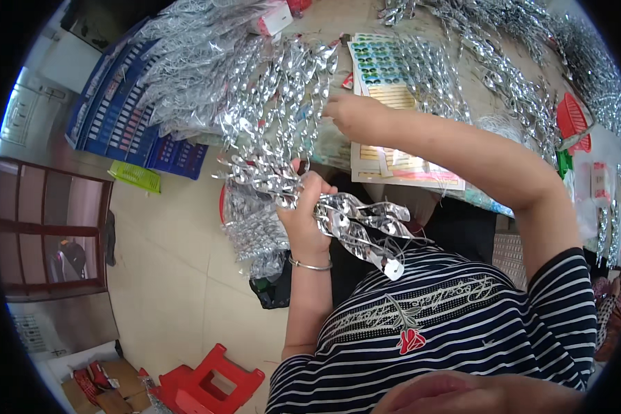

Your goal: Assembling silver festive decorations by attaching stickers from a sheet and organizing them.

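Note:
My left hand (305, 214) is closed round a bunch of shiny silver twisted foil strips (359, 224). Their loose ends stick out toward my striped shirt. On the other side of the fist, more silver spirals (259, 169) run up to the table's edge. My right hand (355, 117) is over the table with its fingers curled together, beside hanging-looking foil strands (283, 90). What its fingertips pinch, if anything, is too small to tell. Under my right forearm lie printed sheets (383, 62), one with rows of green ovals and another with yellow stripes.
At the left, plastic-wrapped silver bundles (193, 69) lean over a blue crate (114, 114). A lime green basket (134, 176) is below it. More silver strands (510, 83) and a red basket (573, 123) lie at the right. A red stool (210, 386) stands on the floor.

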A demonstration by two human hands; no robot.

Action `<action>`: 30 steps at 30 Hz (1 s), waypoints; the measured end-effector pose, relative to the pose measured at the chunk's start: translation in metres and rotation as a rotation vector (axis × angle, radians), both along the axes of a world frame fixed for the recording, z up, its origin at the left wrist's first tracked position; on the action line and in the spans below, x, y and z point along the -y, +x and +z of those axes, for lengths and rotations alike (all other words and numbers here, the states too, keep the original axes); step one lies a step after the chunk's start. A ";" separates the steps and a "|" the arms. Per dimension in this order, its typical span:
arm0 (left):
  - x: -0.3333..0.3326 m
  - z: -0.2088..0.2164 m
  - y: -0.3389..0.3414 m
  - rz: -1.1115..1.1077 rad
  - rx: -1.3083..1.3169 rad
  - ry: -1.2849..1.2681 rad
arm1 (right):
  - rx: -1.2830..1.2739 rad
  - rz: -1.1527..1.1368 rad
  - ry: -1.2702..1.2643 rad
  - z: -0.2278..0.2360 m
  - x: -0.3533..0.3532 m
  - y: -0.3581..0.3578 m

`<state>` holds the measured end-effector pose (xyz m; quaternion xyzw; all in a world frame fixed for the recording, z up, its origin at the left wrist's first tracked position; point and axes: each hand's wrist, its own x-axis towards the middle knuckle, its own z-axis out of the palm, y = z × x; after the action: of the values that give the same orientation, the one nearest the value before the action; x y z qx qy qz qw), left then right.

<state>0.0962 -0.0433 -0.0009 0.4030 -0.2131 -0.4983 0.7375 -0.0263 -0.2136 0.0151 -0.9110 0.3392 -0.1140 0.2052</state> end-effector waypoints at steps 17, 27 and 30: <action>-0.003 -0.025 0.030 0.036 -0.205 0.007 | -0.519 0.269 -0.681 -0.002 0.050 0.022; 0.002 -0.023 0.031 0.088 -0.213 0.008 | 0.093 -0.026 -0.539 0.052 0.084 -0.002; 0.003 -0.026 0.028 0.086 -0.191 0.005 | 0.409 -0.202 0.077 0.069 0.111 -0.010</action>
<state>0.1243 -0.0461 -0.0265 0.3644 -0.1232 -0.5028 0.7741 -0.0362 -0.3247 0.0840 -0.8219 0.3841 -0.3031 0.2917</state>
